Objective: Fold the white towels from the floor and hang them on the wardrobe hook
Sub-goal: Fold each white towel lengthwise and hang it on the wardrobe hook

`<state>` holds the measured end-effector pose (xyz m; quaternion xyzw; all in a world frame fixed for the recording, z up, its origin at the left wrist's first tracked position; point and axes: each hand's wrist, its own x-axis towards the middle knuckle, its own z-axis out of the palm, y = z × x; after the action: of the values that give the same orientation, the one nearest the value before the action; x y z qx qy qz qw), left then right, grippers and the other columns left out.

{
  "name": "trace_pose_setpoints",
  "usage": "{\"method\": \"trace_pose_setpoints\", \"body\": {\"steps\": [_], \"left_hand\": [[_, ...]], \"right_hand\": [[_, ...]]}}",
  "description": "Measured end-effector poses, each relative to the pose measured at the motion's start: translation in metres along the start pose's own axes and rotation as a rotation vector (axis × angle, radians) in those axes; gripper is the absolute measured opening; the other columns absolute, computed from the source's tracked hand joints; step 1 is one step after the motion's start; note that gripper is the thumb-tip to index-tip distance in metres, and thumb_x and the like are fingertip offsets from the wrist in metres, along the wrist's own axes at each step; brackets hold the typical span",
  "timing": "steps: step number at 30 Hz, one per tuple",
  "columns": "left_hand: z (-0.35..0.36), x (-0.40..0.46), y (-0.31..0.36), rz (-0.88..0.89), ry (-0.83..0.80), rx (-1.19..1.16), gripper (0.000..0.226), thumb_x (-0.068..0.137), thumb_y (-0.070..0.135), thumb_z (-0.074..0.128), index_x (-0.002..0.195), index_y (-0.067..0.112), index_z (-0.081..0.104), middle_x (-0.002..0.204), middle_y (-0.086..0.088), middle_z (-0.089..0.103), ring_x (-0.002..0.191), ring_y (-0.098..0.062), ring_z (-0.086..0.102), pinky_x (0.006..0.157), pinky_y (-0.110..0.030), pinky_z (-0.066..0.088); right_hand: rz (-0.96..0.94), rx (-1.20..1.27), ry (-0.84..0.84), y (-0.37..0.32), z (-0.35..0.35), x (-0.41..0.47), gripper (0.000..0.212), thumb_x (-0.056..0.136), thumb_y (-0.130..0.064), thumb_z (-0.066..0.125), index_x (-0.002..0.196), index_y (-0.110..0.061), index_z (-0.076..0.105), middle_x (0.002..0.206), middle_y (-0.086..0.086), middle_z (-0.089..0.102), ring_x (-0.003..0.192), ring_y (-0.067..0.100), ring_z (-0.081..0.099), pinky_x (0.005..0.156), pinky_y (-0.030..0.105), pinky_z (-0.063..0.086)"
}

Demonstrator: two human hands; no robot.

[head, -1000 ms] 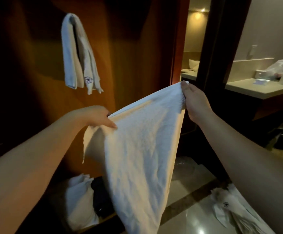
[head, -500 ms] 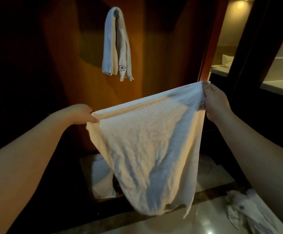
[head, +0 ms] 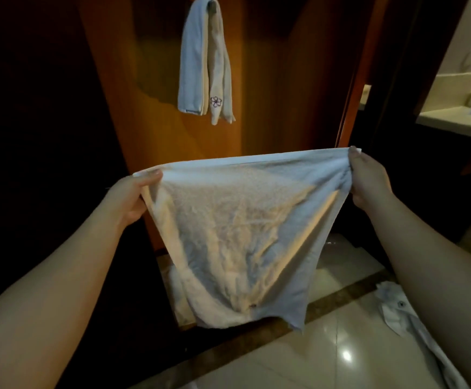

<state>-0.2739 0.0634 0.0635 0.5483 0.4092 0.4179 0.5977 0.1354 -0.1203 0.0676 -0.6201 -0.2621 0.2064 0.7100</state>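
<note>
A white towel (head: 237, 234) hangs spread out in front of me, its top edge pulled nearly level. My left hand (head: 130, 195) pinches the top left corner and my right hand (head: 367, 178) grips the bunched top right corner. Above, a folded white towel (head: 200, 63) with a small flower emblem hangs from the hook (head: 212, 0) on the wooden wardrobe panel (head: 270, 80). Another white towel (head: 405, 313) lies crumpled on the shiny tiled floor at the lower right.
Pale fabric (head: 178, 290) lies low in the wardrobe behind the held towel. A dark doorframe (head: 391, 108) stands right of the panel, with a lit counter (head: 458, 122) beyond. The glossy floor (head: 327, 346) has a dark border strip.
My hands have moved apart and levelled, stretching the towel's top edge flat. The view has shifted, so the hanging towel sits higher and more central.
</note>
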Motion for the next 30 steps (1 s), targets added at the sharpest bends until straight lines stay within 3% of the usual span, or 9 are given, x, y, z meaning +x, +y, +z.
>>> {"method": "trace_pose_setpoints", "body": {"steps": [5, 9, 12, 16, 19, 21, 24, 27, 30], "left_hand": [[-0.009, -0.016, -0.013, -0.101, -0.036, -0.2, 0.027, 0.095, 0.03, 0.068, 0.113, 0.009, 0.068, 0.103, -0.012, 0.077, 0.091, -0.027, 0.076, 0.076, -0.044, 0.06], [0.007, -0.037, -0.032, -0.331, 0.147, -0.256, 0.017, 0.096, 0.028, 0.069, 0.093, 0.012, 0.067, 0.07, -0.009, 0.076, 0.059, -0.025, 0.074, 0.05, -0.038, 0.056], [0.025, -0.057, -0.061, -0.326, 0.189, -0.368, 0.021, 0.098, 0.031, 0.066, 0.093, 0.011, 0.066, 0.075, -0.009, 0.077, 0.061, -0.024, 0.075, 0.046, -0.035, 0.056], [0.055, -0.095, -0.088, -0.313, 0.225, -0.223, 0.036, 0.095, 0.054, 0.061, 0.102, 0.018, 0.064, 0.08, 0.003, 0.069, 0.075, -0.011, 0.066, 0.061, -0.025, 0.046], [0.07, -0.127, -0.089, -0.203, 0.086, -0.082, 0.041, 0.085, 0.063, 0.058, 0.099, 0.026, 0.069, 0.089, 0.006, 0.077, 0.095, -0.014, 0.071, 0.084, -0.034, 0.054], [0.075, -0.145, -0.083, -0.195, -0.03, -0.014, 0.041, 0.084, 0.064, 0.053, 0.098, 0.028, 0.068, 0.101, 0.002, 0.077, 0.104, -0.022, 0.071, 0.096, -0.045, 0.054], [0.077, -0.16, -0.071, -0.181, -0.156, 0.037, 0.032, 0.103, 0.052, 0.045, 0.102, 0.028, 0.067, 0.105, 0.0, 0.077, 0.104, -0.02, 0.072, 0.1, -0.045, 0.053], [0.076, -0.17, -0.057, -0.132, -0.24, 0.153, 0.036, 0.107, 0.046, 0.038, 0.118, 0.022, 0.063, 0.121, -0.002, 0.07, 0.101, -0.012, 0.068, 0.094, -0.031, 0.052], [0.078, -0.172, -0.053, -0.149, -0.291, 0.289, 0.054, 0.106, 0.05, 0.035, 0.141, 0.013, 0.053, 0.127, -0.008, 0.065, 0.11, -0.012, 0.062, 0.096, -0.031, 0.049]], "right_hand": [[0.26, 0.224, 0.08, 0.028, 0.015, -0.045, 0.034, 0.093, -0.042, 0.071, 0.111, -0.014, 0.068, 0.107, 0.008, 0.077, 0.089, 0.022, 0.077, 0.077, 0.038, 0.061], [0.478, 0.471, 0.04, 0.051, 0.032, -0.088, 0.042, 0.103, -0.035, 0.057, 0.13, -0.004, 0.059, 0.121, 0.016, 0.072, 0.105, 0.032, 0.072, 0.089, 0.047, 0.058], [0.567, 0.514, 0.091, 0.065, 0.054, -0.135, 0.044, 0.104, -0.034, 0.056, 0.135, -0.003, 0.058, 0.122, 0.015, 0.072, 0.106, 0.03, 0.072, 0.085, 0.044, 0.058], [0.427, 0.155, 0.041, 0.074, 0.086, -0.202, 0.047, 0.106, -0.042, 0.048, 0.144, -0.014, 0.051, 0.125, -0.005, 0.067, 0.107, 0.012, 0.067, 0.082, 0.028, 0.053], [0.263, -0.024, -0.069, 0.074, 0.107, -0.24, 0.041, 0.106, -0.05, 0.042, 0.114, -0.024, 0.072, 0.104, -0.004, 0.077, 0.099, 0.012, 0.071, 0.092, 0.038, 0.056], [0.122, -0.115, -0.096, 0.069, 0.122, -0.256, 0.039, 0.106, -0.05, 0.041, 0.102, -0.027, 0.073, 0.091, -0.011, 0.076, 0.085, 0.002, 0.07, 0.077, 0.021, 0.055], [-0.017, -0.192, -0.114, 0.067, 0.133, -0.267, 0.036, 0.107, -0.046, 0.04, 0.094, -0.033, 0.071, 0.084, -0.015, 0.072, 0.075, -0.001, 0.067, 0.057, 0.007, 0.045], [-0.111, -0.255, -0.134, 0.066, 0.129, -0.273, 0.031, 0.108, -0.041, 0.041, 0.093, -0.039, 0.068, 0.087, -0.013, 0.071, 0.077, 0.002, 0.066, 0.06, 0.009, 0.046], [-0.181, -0.331, -0.153, 0.063, 0.126, -0.28, 0.026, 0.108, -0.036, 0.042, 0.098, -0.049, 0.062, 0.084, -0.018, 0.068, 0.086, -0.01, 0.062, 0.071, 0.007, 0.047]]}}
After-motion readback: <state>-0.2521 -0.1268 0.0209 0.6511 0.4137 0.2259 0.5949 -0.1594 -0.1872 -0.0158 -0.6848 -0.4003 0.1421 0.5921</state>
